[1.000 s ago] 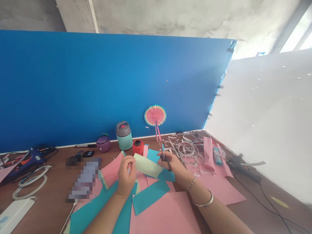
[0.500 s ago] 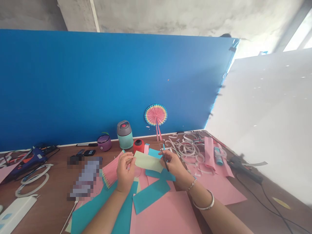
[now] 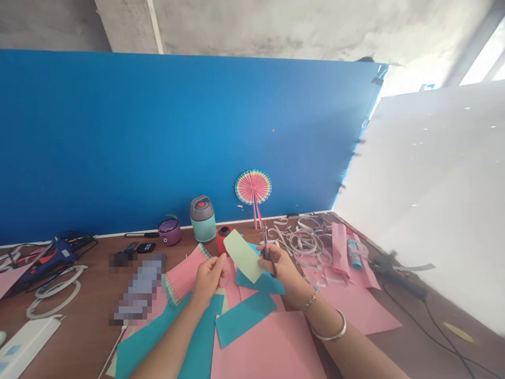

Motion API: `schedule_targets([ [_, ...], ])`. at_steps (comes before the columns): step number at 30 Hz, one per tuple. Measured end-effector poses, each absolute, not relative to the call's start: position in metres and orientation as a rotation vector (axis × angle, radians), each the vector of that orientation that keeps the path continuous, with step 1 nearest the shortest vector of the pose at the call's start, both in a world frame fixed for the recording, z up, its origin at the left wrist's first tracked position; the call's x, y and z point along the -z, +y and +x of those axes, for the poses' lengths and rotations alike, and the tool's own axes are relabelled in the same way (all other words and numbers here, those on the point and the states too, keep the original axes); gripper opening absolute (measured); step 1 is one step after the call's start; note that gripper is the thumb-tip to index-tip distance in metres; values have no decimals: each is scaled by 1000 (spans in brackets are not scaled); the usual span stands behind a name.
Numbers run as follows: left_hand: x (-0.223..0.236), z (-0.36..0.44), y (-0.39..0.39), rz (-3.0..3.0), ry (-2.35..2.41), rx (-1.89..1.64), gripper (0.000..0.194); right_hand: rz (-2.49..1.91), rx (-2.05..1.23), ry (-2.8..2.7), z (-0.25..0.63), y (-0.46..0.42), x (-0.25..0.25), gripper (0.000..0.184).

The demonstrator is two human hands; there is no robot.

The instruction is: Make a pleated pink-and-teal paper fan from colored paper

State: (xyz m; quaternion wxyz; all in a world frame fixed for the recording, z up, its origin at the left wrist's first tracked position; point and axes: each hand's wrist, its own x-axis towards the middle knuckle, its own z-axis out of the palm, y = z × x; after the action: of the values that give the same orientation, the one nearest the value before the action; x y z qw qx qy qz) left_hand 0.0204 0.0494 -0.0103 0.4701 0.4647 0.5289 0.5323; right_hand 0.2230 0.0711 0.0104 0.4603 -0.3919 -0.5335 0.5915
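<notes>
- Above the middle of the desk (image 3: pixel 89 305), a pale green paper (image 3: pixel 243 257) is held tilted, its upper left corner raised in front of a red container (image 3: pixel 223 235) and its lowest corner over teal paper (image 3: pixel 256 283).
- Its right edge is met by the fingers of the right hand (image 3: pixel 265 253), by which dark-handled scissors (image 3: pixel 268 258) are also gripped; the blades are pointed upward, toward the pink pleated fan (image 3: pixel 253 187) at the blue panel (image 3: pixel 177 131).
- The left hand (image 3: pixel 221 263) is closed, thumb and fingers pinched together just beside the paper's left edge; whether that edge is touched cannot be told.
- Below the hands, a teal strip (image 3: pixel 246 318) is laid aslant, its lower right part over the top edge of a large pink sheet (image 3: pixel 268 350).
- To the left, the space is bordered by pleated pink paper (image 3: pixel 187 273) and a blurred-out phone (image 3: pixel 144 284); brown surface is shown between the phone and a white cable (image 3: pixel 74 292).
- To the right, the rear is crowded by curled paper strips (image 3: pixel 305 243), while more room is left along the near edge, beside the right forearm.
</notes>
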Motion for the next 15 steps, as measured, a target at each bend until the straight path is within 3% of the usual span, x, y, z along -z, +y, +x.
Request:
schedule_targets([
  [5, 5, 29, 43, 1215, 1240, -1057, 44, -939, -1523, -1286, 220, 65, -19, 33],
  [9, 2, 33, 41, 1306, 1245, -1231, 31, -966, -1533, -1355, 217, 65, -17, 30],
  [15, 6, 30, 43, 1346, 1348, -1444, 31, -912, -1542, -1450, 215, 72, -3, 30],
])
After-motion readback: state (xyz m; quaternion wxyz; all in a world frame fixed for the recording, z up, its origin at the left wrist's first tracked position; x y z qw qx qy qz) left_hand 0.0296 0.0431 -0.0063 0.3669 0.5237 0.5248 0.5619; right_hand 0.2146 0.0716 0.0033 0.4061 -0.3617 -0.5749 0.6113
